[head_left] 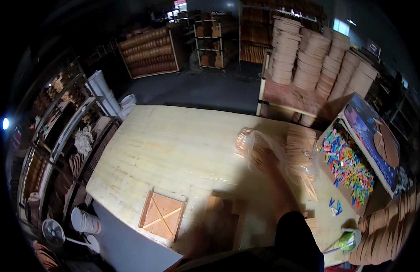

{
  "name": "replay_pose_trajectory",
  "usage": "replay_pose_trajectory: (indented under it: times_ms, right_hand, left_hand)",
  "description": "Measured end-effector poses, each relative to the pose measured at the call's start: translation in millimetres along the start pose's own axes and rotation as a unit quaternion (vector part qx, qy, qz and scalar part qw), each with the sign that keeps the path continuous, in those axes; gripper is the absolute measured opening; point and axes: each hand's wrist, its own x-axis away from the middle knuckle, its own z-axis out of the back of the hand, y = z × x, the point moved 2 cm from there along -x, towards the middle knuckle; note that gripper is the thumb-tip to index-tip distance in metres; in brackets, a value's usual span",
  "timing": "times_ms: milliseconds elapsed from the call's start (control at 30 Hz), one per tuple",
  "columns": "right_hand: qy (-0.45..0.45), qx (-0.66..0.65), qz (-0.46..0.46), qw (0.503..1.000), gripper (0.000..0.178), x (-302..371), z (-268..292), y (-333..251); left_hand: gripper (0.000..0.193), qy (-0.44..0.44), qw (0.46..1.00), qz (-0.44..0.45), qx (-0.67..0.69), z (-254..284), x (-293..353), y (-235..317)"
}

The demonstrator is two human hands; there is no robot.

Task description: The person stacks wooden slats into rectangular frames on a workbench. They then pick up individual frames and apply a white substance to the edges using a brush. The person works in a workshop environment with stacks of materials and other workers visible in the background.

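Note:
My right hand (265, 159) reaches over the far right of the table (169, 149) to a clear plastic bag (259, 138) of thin wooden strips (241, 141). Its fingers are hidden at the bag. To its right lies another bundle of wooden strips (300, 143), with a few loose strips (308, 187) nearer me. At the near edge, my left hand (198, 245) is dark and blurred beside a shadowed wooden form (221, 222); its fingers do not show clearly. Left of that, a square wooden tray (173, 233) with raised edges holds two crossed strips (161, 215).
On the right stands an open box (328, 168) of colourful small clips (343, 158), with several loose clips (335, 206) nearby. A green container (348, 240) with a stick is nearer me. Stacked wooden pieces (386, 231) and a cart (291, 97) border the right; shelves (60, 136) line the left.

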Motion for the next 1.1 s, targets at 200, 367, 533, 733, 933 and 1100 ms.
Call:
replay_pose_trajectory:
  times_ms: [200,367,533,733,933,1100]
  right_hand:
    - [-0.122,-0.041,-0.036,0.991,0.068,-20,-10,17]
    - [-0.180,-0.066,-0.089,0.977,0.073,-36,-48,19]
    - [-0.150,-0.096,0.009,0.984,0.059,-49,-9,-15]
    - [-0.185,-0.085,0.156,0.967,0.043,-40,87,-39]
    - [0.058,0.001,-0.041,0.997,0.034,108,170,4]
    - [0.005,-0.265,-0.077,0.961,0.057,233,237,-4]
  left_hand:
    - [0.063,0.022,0.993,-0.116,-0.028,20,2,22]
    - [0.066,-0.038,0.999,0.012,0.020,23,-5,32]
    - [0.062,-0.038,0.999,0.023,0.019,33,4,37]
    - [0.063,-0.045,0.997,-0.065,-0.021,27,-7,33]
    - [0.067,-0.033,0.985,-0.124,-0.113,23,-4,25]
    - [0.067,-0.030,0.994,-0.061,0.083,49,5,57]
